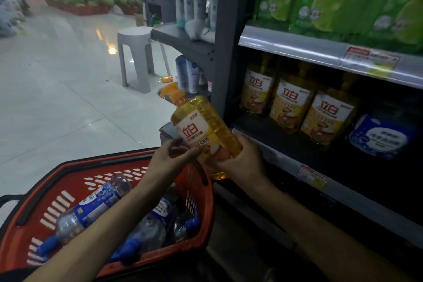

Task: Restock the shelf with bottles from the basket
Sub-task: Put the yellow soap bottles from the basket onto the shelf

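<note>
Both hands are on the tall yellow plastic pump bottle with a white-and-red label [202, 131], tilted top-left in mid-air between the red plastic basket [201, 208] and the dark metal shelf [274, 137]: the right hand [238, 160] wraps its base, the left hand [174, 154] pinches the label side. Three matching yellow bottles [295, 103] stand on the shelf, and clear blue-labelled, blue-capped bottles [96, 208] lie in the basket.

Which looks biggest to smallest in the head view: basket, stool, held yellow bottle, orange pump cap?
1. Basket, by far the widest.
2. Stool and held yellow bottle: they look about alike; the stool stands farther off, so I won't rank them.
3. Orange pump cap, smallest.
</note>
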`<state>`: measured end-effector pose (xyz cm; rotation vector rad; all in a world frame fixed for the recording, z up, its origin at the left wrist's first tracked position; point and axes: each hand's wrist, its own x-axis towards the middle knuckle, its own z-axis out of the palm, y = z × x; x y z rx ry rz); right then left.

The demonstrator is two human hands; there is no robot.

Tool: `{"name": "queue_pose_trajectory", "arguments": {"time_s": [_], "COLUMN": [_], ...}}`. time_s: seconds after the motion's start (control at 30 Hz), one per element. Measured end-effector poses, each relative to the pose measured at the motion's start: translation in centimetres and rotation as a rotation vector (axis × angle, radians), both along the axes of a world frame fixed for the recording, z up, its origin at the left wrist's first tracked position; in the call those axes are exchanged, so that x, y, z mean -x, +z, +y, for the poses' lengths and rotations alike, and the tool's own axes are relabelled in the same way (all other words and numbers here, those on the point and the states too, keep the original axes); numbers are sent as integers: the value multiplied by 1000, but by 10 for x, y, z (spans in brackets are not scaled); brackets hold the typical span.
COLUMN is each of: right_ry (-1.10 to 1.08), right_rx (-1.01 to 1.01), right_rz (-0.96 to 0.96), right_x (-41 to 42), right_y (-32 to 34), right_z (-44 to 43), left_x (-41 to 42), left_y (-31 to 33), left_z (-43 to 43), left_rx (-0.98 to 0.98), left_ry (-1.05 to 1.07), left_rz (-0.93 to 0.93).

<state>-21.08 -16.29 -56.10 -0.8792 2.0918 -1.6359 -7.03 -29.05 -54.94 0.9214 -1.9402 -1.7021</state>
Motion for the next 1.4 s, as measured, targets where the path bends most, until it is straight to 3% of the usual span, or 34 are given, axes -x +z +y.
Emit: {"name": "queue_pose_trajectory", "arguments": {"time_s": [0.1, 0.2, 0.33, 0.6, 0.77, 0.87, 1.13, 1.4], "right_ry": [41, 60, 104, 198, -35, -86, -337, -428], "right_rx": [49, 37, 21, -53, -165, -37, -31, 8], "right_rz": [-96, -76, -93, 89, 394, 481, 348, 92], "right_x": [4, 12, 25, 59, 77, 90, 125, 149], "right_y": [3, 5, 6, -5, -12, -12, -20, -34], "right_z": [8, 16, 26, 49, 45, 39, 24, -5], "left_x": [17, 29, 37, 47, 78, 99, 161, 189], "left_y": [-4, -2, 2, 0, -2, -2, -10, -6], "left_z": [2, 5, 9, 26, 34, 40, 30, 26], "left_rx": [-180, -336, -384, -137, 137, 231, 526, 497], "left_ry": [-95, -132, -176, -219, -184, -138, -85, -134], "left_rz": [72, 135, 141, 184, 239, 313, 316, 413]}}
